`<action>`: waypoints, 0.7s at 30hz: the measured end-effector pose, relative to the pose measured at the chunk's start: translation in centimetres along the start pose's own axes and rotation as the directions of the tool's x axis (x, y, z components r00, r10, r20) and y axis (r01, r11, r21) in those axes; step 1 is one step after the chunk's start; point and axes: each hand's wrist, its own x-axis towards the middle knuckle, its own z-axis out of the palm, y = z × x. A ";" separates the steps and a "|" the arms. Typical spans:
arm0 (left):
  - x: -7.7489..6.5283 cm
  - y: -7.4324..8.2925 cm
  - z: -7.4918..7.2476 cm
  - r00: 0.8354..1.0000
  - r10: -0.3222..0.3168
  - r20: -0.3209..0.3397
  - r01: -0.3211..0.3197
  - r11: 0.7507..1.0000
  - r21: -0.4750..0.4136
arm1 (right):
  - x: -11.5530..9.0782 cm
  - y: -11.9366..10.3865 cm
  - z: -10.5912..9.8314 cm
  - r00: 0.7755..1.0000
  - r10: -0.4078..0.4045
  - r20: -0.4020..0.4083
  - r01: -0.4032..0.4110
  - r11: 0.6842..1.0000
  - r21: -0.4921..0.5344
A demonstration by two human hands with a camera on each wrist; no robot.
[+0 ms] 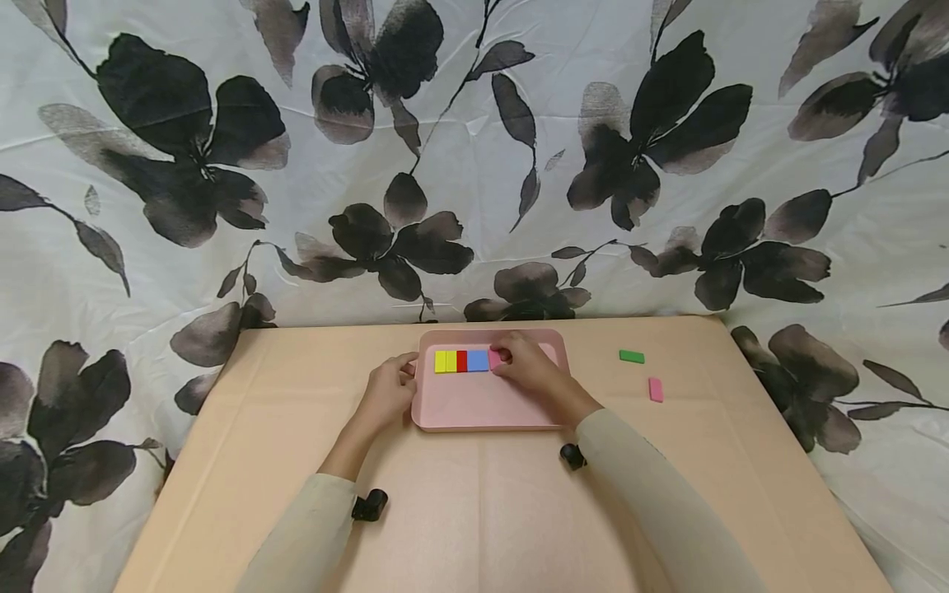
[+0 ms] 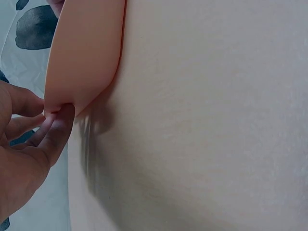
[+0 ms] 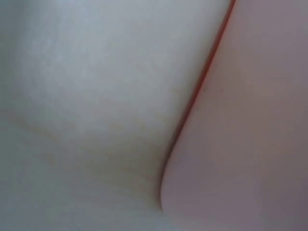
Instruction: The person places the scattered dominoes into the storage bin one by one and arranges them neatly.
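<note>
A pink tray (image 1: 489, 410) lies on the table, with a row of coloured tiles along its upper part: yellow tiles (image 1: 446, 361), a red tile (image 1: 462, 361) and a blue tile (image 1: 478, 361). My left hand (image 1: 390, 387) holds the tray's left edge; in the left wrist view its thumb and fingers (image 2: 60, 132) pinch the rim. Over the tray, my right hand (image 1: 528, 366) pinches a pink tile (image 1: 495, 359) at the right end of the row, right beside the blue one. The fingers partly cover that tile. Only the tray's edge (image 3: 231, 144) and the tabletop show in the right wrist view.
To the right of the tray lie a green tile (image 1: 632, 357) and another pink tile (image 1: 656, 389) on the tan table (image 1: 474, 511). A white cloth with dark flowers (image 1: 519, 165) hangs behind the table. Each wrist wears a small black camera (image 1: 369, 505).
</note>
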 end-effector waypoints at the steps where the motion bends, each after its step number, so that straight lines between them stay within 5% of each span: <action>1: 0.0 0.0 0.0 1.000 0.001 0.000 -0.001 1.000 0.000 | 0.0 0.0 0.0 1.000 0.001 0.000 -0.001 1.000 0.001; 21: 0.0 0.0 0.0 1.000 0.002 -0.005 -0.002 1.000 -0.005 | 0.2 0.4 0.0 1.000 -0.022 0.001 0.022 1.000 -0.004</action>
